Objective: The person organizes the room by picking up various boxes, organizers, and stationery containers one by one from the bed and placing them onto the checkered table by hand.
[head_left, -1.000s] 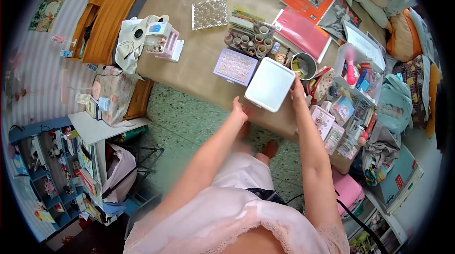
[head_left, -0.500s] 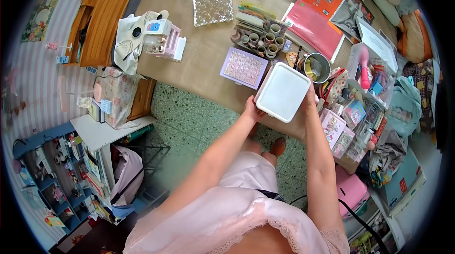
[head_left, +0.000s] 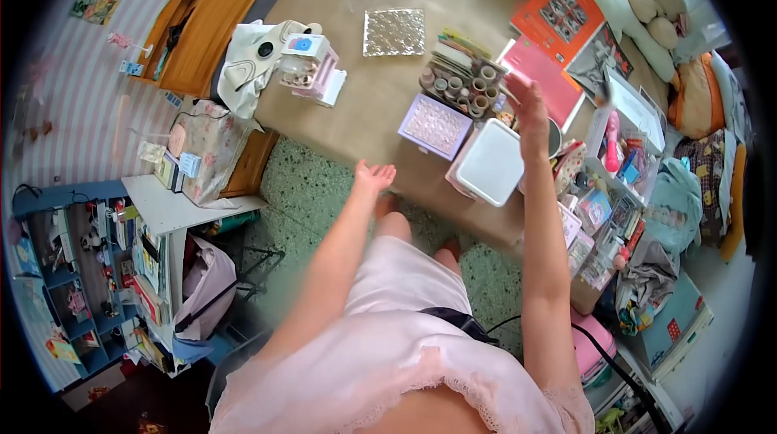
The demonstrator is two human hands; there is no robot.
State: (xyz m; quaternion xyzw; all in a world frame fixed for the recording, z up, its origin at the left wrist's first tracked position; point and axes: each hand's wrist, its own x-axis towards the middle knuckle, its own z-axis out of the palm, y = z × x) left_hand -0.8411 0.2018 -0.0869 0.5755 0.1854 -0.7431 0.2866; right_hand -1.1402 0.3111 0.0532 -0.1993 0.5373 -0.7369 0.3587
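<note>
A box with a white lid [head_left: 490, 164] stands near the table's front edge, with neither hand on it. My left hand [head_left: 375, 176] is held off to its left, in front of the edge, open with the fingers spread and nothing in it. Raised over the far right corner of the box, my right hand [head_left: 530, 114] is open too, its fingers stretched away from me. Beside the white-lidded box sits a purple box [head_left: 465, 147] with a pink, beaded-looking top. Just beyond is an organizer of round tubes [head_left: 463, 88]. My right hand and forearm partly hide a metal can [head_left: 555, 139].
The brown table [head_left: 324, 139] carries a clear textured sheet [head_left: 393, 33], a small drawer unit [head_left: 310, 70] and a white bag [head_left: 255, 62] at left. A pink folder [head_left: 546, 88] and an orange book [head_left: 558, 15] lie at right, with a crowded clear bin [head_left: 627, 155] nearby.
Both hands have let go of the white-lidded box, which now stands on the table. My left hand has moved left, and my right hand has moved up and forward. The view has shifted slightly.
</note>
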